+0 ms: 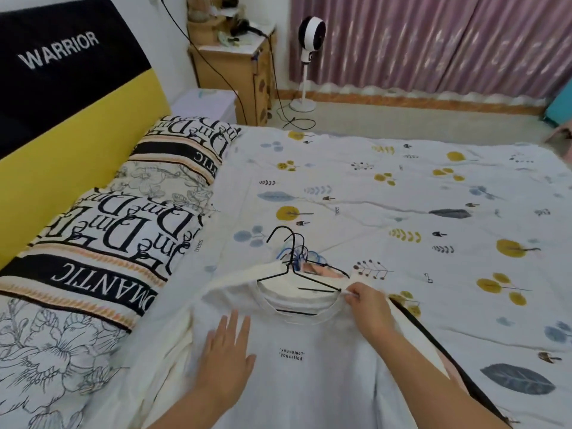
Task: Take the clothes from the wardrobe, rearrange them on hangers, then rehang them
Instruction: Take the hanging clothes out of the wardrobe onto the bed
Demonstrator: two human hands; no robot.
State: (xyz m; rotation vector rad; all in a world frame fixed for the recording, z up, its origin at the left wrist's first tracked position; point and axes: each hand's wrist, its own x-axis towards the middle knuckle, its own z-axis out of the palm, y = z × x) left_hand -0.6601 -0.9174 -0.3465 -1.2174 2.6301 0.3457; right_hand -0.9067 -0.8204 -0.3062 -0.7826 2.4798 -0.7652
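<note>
White T-shirt point(309, 376), soft cotton with two short lines of small black print on the chest, lies face up on a bed point(402, 187), on top of a pile of other clothes whose black and pink edges show at its right side. A thin black wire hanger point(305, 278) sits inside its ribbed round neckline, its hook pointing up the bed among a cluster of other black and blue wire hooks point(294, 247). The left hand point(227, 357) presses flat on the shirt's chest, fingers straight and spread. The right hand point(368, 308) pinches the neckline's right edge between fingertips and thumb, just beside the hanger's arm. The bedsheet is white and lightly creased, printed with yellow, blue and grey leaves. Pillows point(102, 243) with bold black lettering and line-drawn flowers lean along a padded yellow and black headboard point(62, 134). Beyond the bed stand a wooden bedside cabinet point(238, 75) with trailing black cords, a white pedestal fan point(308, 60) and pleated mauve curtains point(433, 41).
</note>
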